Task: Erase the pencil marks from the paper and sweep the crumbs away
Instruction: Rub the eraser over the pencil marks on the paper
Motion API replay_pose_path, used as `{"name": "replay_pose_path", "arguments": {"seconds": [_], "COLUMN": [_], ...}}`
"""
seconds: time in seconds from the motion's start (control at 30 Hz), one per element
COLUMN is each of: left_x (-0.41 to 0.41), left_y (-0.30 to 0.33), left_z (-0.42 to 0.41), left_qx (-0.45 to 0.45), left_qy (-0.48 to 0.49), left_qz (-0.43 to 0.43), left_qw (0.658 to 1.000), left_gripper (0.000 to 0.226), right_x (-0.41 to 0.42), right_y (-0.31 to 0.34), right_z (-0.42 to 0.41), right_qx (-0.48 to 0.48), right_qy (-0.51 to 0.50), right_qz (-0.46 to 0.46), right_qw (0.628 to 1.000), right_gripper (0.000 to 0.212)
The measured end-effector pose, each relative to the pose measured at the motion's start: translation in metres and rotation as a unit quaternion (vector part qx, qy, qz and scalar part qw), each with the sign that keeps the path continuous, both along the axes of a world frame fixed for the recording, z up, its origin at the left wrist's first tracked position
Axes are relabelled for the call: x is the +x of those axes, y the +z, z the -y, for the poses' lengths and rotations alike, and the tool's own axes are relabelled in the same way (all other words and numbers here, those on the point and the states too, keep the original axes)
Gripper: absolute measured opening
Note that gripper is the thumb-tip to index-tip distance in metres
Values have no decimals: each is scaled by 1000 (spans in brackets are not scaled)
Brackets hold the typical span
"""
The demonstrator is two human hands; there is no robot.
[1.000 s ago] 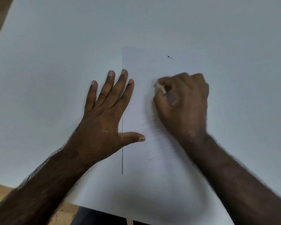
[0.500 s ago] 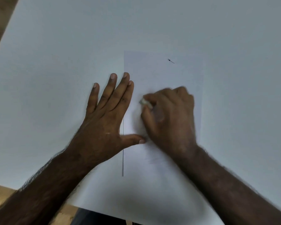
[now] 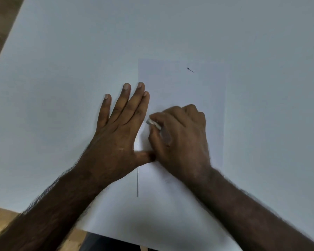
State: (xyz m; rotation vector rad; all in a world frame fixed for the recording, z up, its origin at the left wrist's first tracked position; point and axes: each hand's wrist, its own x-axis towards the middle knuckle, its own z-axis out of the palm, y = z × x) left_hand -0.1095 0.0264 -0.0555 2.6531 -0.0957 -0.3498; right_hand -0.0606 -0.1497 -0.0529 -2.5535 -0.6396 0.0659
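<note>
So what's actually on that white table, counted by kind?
Hands: 2, the left hand flat, the right hand gripping
Erasers: 1, the white eraser
Paper sheets: 1, the paper
Dark marks on it: 1, the mark
Total: 5

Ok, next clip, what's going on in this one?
A person is erasing pencil marks on a sheet of paper that lies on a big white sheet. The right hand pinches a small white eraser against the paper near its left edge. The left hand lies flat, fingers spread, across that edge, holding the paper down. A small dark mark is still there near the top. No crumbs can be made out.
</note>
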Motion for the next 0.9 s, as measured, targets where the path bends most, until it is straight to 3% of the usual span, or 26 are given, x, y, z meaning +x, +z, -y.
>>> {"name": "replay_pose_path", "arguments": {"seconds": [0.23, 0.43, 0.8, 0.9], "left_x": [4, 4, 13, 12], "left_y": [4, 7, 9, 7], "left_z": [-1, 2, 26, 25], "left_qx": [12, 24, 15, 2], "left_qy": [-16, -21, -44, -26], "left_qz": [-17, -28, -34, -28], "left_qw": [1000, 999, 998, 999], "left_gripper": [128, 129, 132, 123], "right_x": [56, 20, 7, -10], "right_y": [-3, 13, 3, 7], "right_z": [-5, 36, 45, 40], "right_qx": [3, 19, 26, 17], "right_qy": [-78, -118, -129, -80], "right_qz": [34, -12, -29, -49], "right_qw": [996, 993, 991, 995], "right_gripper": [15, 8, 11, 14]}}
